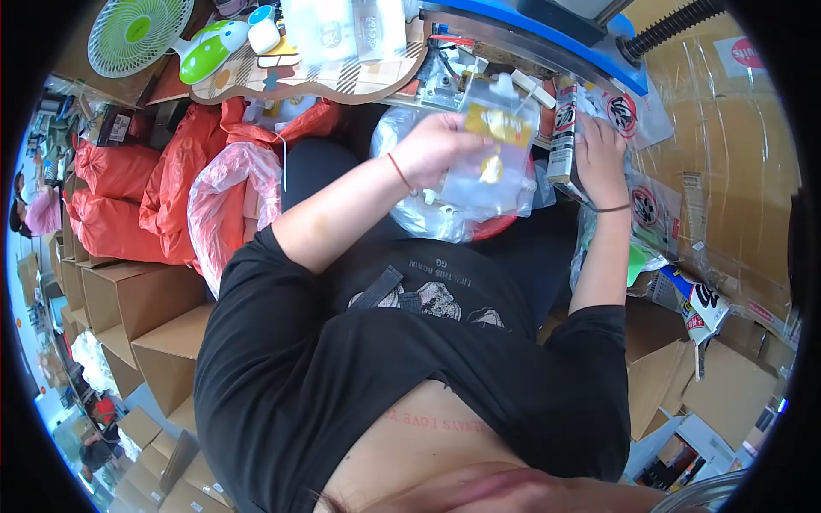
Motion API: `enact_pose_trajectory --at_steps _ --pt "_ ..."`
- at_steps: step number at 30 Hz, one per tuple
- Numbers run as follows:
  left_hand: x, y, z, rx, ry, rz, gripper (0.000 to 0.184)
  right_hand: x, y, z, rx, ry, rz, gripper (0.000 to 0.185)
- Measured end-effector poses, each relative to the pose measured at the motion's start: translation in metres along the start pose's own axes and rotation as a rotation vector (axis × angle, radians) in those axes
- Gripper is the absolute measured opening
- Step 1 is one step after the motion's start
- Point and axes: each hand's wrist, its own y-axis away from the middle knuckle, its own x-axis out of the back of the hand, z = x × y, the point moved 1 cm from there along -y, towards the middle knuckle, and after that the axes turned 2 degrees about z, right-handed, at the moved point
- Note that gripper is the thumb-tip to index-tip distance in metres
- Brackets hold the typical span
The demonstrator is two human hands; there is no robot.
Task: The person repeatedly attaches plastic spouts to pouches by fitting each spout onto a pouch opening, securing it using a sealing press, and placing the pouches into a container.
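My left hand (438, 152) is closed on a clear plastic bag (505, 162) that has a yellow printed panel and small pale pieces showing in it. It holds the bag over a red-rimmed container lined with clear plastic (398, 201), in front of my lap. At the right, my right hand (602, 154) lies with its fingers stretched out over printed plastic packaging (622, 111) bearing a black round mark. Beside those fingers stands a narrow printed box (562, 141). Whatever lies beneath my right palm is hidden.
A blue-edged machine (547, 38) stands ahead, near a large taped carton (727, 128). On a patterned mat (376, 77) sit a green fan (137, 34) and clear bags (346, 30). Red plastic bags (128, 214) and open cardboard boxes (162, 308) fill the left side.
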Motion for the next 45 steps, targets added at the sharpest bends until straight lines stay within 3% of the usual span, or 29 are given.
enact_pose_trajectory --at_steps 4,8,16,24,31,34,35,36,37,39,40,41,42,43,45 --pt "0.011 -0.022 0.013 0.016 0.07 -0.012 0.023 -0.003 0.013 -0.001 -0.014 -0.327 0.027 0.028" --pt "0.011 -0.019 0.01 0.03 0.066 0.017 0.026 0.013 0.024 -0.006 -0.08 -0.553 -0.183 0.024" --pt "0.019 -0.005 0.009 0.049 0.036 -0.034 0.024 0.025 0.04 -0.017 -0.048 -0.636 -0.165 0.031" --pt "0.016 0.007 0.001 0.039 0.064 0.075 0.019 0.015 0.036 0.01 -0.073 -0.96 -0.378 0.026" --pt "0.024 0.002 -0.02 -0.081 -0.05 0.084 0.022 0.016 0.047 0.014 -0.155 -1.027 -0.26 0.023" --pt "0.03 0.012 -0.032 -0.025 -0.282 0.165 0.035 0.011 0.052 0.011 -0.231 -0.995 -0.159 0.022" --pt "0.031 0.021 -0.032 -0.285 -0.771 0.322 0.043 0.009 0.052 0.009 -0.282 -0.998 -0.114 0.021" --pt "0.029 0.031 -0.028 -0.557 -1.261 0.466 0.051 0.011 0.049 0.007 -0.192 -0.86 -0.021 0.02" --pt "0.029 0.045 -0.01 -0.699 -1.397 0.439 0.064 0.009 0.049 0.007 -0.202 -0.864 -0.004 0.02" --pt "0.017 0.076 0.026 -0.868 -1.212 0.396 0.061 0.007 0.05 0.011 -0.202 -0.754 0.035 0.02" --pt "0.007 0.099 0.043 -0.954 -1.106 0.472 0.058 0.004 0.051 0.011 -0.238 -0.789 0.067 0.02" --pt "-0.012 0.134 0.073 -1.164 -1.325 0.534 0.05 0.001 0.052 0.01 -0.254 -0.781 0.086 0.02" --pt "-0.017 0.155 0.081 -1.364 -1.108 0.574 0.041 -0.003 0.053 0.01 -0.284 -0.808 0.111 0.02" --pt "-0.045 0.199 0.097 -1.397 -1.094 0.759 0.035 -0.004 0.051 0.01 -0.312 -0.832 0.139 0.02" --pt "-0.055 0.233 0.108 -2.075 -0.172 0.322 0.01 -0.002 0.046 0.005 -0.328 -0.779 0.14 0.019"
